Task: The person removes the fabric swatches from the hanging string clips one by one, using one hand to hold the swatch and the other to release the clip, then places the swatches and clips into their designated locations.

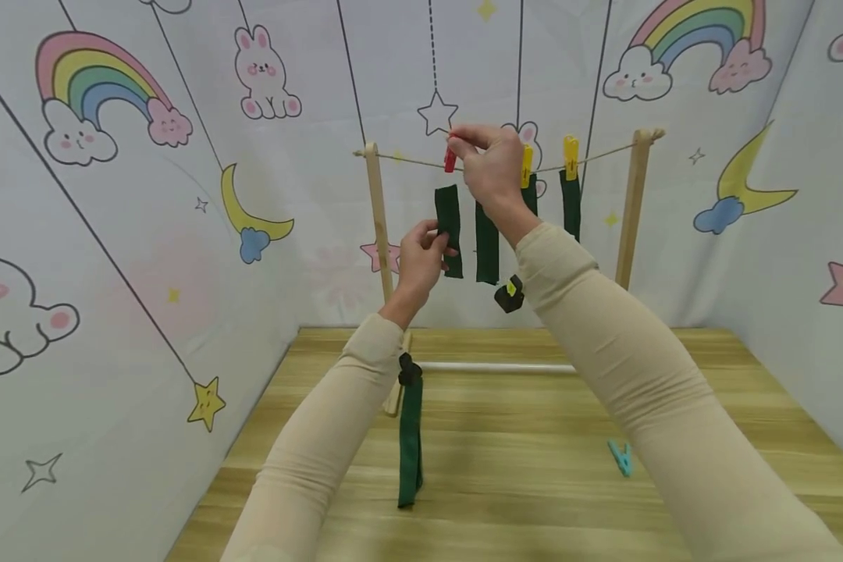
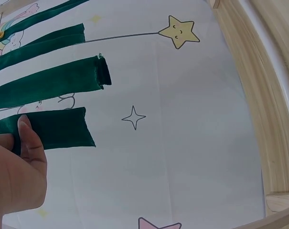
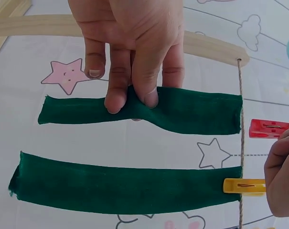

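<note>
My left hand [image 1: 421,257] pinches a dark green cloth strip [image 1: 449,207] partway along its length, between thumb and fingers. The strip's upper end reaches the twine line [image 3: 241,148] in the right wrist view. Between thumb and fingertips, my right hand [image 1: 492,164] holds a red clothespin [image 1: 449,160], just beyond the line and in front of the strip's end. Beside this strip hangs another green strip [image 3: 125,183], clipped to the line by a yellow clothespin [image 3: 232,185]. Farther right, more green strips [image 1: 570,203] hang from yellow clothespins [image 1: 570,156].
The line runs between a left wooden post [image 1: 378,203] and a right wooden post [image 1: 634,211]. On the wooden table [image 1: 506,468] lie a green strip [image 1: 410,445], below my left forearm, and a teal clothespin [image 1: 621,459]. A white rod [image 1: 492,367] crosses behind them.
</note>
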Action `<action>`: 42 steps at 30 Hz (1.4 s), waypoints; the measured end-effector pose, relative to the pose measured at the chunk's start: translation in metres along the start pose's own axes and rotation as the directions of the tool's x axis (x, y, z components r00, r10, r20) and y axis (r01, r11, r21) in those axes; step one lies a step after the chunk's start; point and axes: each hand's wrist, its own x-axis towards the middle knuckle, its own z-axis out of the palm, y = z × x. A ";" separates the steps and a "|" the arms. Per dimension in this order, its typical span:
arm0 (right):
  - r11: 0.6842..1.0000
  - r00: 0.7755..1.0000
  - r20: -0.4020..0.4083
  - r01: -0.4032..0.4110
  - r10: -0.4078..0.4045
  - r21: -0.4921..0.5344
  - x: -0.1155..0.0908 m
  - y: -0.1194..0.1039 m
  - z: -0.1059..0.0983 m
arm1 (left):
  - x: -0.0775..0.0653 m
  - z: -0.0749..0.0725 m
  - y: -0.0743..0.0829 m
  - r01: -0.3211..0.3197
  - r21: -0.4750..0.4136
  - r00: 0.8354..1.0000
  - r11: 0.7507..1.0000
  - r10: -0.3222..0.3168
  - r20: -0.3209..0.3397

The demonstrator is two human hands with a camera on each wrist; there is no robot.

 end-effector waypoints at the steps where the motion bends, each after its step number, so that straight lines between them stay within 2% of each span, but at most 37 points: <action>1: 1.000 1.000 -0.002 -0.001 0.001 0.016 -0.002 0.001 -0.002 | -0.001 0.000 -0.001 0.005 0.001 1.000 1.000 -0.005 0.001; 6: 0.995 1.000 -0.004 0.015 -0.015 0.095 -0.018 0.011 -0.013 | -0.010 -0.002 -0.008 0.040 0.005 0.999 0.999 -0.040 -0.003; 10: 0.991 1.000 0.016 0.013 -0.015 0.132 -0.030 0.019 -0.020 | -0.017 -0.005 -0.014 0.042 -0.001 0.999 0.999 -0.042 -0.019; 19: 1.000 0.996 0.084 0.003 -0.004 0.010 -0.061 0.040 -0.038 | -0.035 -0.011 -0.024 0.077 -0.030 0.997 0.997 -0.077 -0.022; 25: 0.999 0.988 0.152 0.010 -0.004 -0.039 -0.089 0.066 -0.052 | -0.046 -0.010 -0.033 0.105 -0.051 0.994 0.993 -0.107 -0.029; 35: 0.986 0.973 0.179 -0.124 0.142 -0.112 -0.142 0.124 -0.075 | -0.077 -0.010 -0.057 0.164 -0.044 0.986 0.985 -0.164 0.006; 39: 0.976 0.969 0.174 -0.147 0.174 -0.160 -0.157 0.138 -0.089 | -0.087 -0.010 -0.067 0.165 -0.030 0.986 0.986 -0.165 0.007; 42: 0.968 0.964 0.174 -0.169 0.202 -0.187 -0.167 0.145 -0.100 | -0.093 -0.011 -0.072 0.174 -0.011 0.985 0.985 -0.174 -0.018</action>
